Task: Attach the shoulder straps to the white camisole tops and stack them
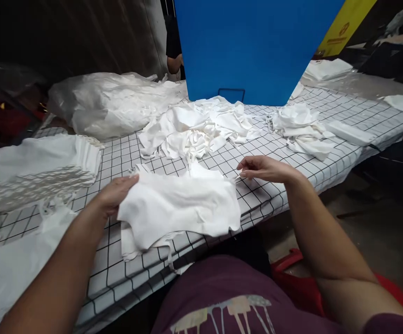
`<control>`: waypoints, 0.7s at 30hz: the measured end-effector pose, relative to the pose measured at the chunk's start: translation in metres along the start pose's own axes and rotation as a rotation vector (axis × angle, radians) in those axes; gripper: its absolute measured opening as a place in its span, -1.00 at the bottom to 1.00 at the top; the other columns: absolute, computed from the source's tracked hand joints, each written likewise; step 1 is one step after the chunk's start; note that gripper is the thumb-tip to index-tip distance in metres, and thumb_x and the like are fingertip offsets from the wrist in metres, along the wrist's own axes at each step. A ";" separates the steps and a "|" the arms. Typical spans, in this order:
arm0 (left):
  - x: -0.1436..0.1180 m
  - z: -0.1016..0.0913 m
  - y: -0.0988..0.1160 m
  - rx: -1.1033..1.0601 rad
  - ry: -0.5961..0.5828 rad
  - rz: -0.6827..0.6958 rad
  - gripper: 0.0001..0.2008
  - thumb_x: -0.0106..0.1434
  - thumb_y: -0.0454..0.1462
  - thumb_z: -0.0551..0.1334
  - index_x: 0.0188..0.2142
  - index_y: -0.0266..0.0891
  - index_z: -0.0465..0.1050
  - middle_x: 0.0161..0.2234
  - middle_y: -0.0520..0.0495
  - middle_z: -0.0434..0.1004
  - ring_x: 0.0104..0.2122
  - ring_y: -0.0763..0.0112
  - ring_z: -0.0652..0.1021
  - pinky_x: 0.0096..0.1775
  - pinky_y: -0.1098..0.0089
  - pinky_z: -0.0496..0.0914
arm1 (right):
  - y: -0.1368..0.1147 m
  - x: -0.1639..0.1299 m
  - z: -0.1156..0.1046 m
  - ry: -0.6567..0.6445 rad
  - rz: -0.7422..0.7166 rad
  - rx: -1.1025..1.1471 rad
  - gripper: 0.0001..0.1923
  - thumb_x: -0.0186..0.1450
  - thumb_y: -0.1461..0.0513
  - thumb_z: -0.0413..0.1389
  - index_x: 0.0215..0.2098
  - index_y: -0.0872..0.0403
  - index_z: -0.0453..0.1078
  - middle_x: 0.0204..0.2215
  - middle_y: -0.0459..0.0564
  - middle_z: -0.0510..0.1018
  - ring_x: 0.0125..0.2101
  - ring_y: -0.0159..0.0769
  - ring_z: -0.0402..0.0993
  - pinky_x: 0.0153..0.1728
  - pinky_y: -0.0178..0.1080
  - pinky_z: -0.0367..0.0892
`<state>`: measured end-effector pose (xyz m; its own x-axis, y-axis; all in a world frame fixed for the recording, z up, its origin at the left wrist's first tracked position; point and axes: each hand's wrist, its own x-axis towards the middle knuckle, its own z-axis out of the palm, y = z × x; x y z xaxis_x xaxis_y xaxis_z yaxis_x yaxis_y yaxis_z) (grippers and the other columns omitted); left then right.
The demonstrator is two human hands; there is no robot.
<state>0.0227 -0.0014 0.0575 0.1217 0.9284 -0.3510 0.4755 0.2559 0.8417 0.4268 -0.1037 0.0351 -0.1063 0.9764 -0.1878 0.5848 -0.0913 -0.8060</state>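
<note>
I see a white cloth piece [182,208] lying crumpled on the near edge of the checked tabletop [292,153], spread between my two hands. My left hand [116,195] has its grip clamped on the cloth's left edge, thumb on top and fingers tucked under the fabric. My right hand [264,168] sits at the cloth's upper right corner, its grip pinching a thin white strip or corner there between thumb and fingertips; the rest of the fingers are stretched out flat over the tabletop.

Just beyond the cloth, away from both grips, a heap of white scraps [196,127] lies tangled. Beyond my right grip and further right sits a smaller white pile [301,130]. Left of my left grip there is a stack of folded white pieces [36,169], and behind it a bulging clear plastic bag [107,104] of white fabric. A large blue panel [253,46] stands upright at the far side of the tabletop. Beside it another person's hand [175,62] shows, well apart from mine. Under my right forearm a red stool [292,278] is partly visible.
</note>
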 end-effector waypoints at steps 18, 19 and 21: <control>0.023 0.144 0.025 0.784 -0.287 0.894 -0.89 0.24 -0.28 0.23 -0.26 -0.22 0.51 -0.21 -0.14 0.52 -0.16 0.16 0.45 -0.14 0.21 0.37 | 0.041 0.014 0.030 0.349 0.028 -0.401 -0.79 0.31 0.09 0.11 -0.28 0.05 0.47 -0.29 0.03 0.42 -0.31 -0.23 0.39 -0.20 -0.13 0.34; 0.026 0.152 0.027 0.781 -0.304 0.876 -0.92 0.23 -0.30 0.23 -0.31 -0.23 0.50 -0.24 -0.13 0.53 -0.18 0.17 0.46 -0.16 0.23 0.36 | 0.041 0.014 0.030 0.351 0.016 -0.405 -0.79 0.31 0.09 0.10 -0.30 0.05 0.46 -0.32 0.02 0.43 -0.31 -0.24 0.38 -0.22 -0.14 0.32; 0.029 0.158 0.031 0.751 -0.335 0.816 -0.92 0.20 -0.33 0.21 -0.40 -0.23 0.48 -0.31 -0.10 0.53 -0.26 0.22 0.48 -0.23 0.28 0.35 | 0.040 0.011 0.031 0.359 0.000 -0.396 -0.78 0.31 0.08 0.11 -0.32 0.05 0.46 -0.34 0.00 0.44 -0.32 -0.26 0.36 -0.25 -0.16 0.29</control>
<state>0.1786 -0.0094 0.0089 0.8023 0.5969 -0.0011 0.5328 -0.7154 0.4520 0.4240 -0.1027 -0.0162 0.1349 0.9882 0.0724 0.8511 -0.0781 -0.5192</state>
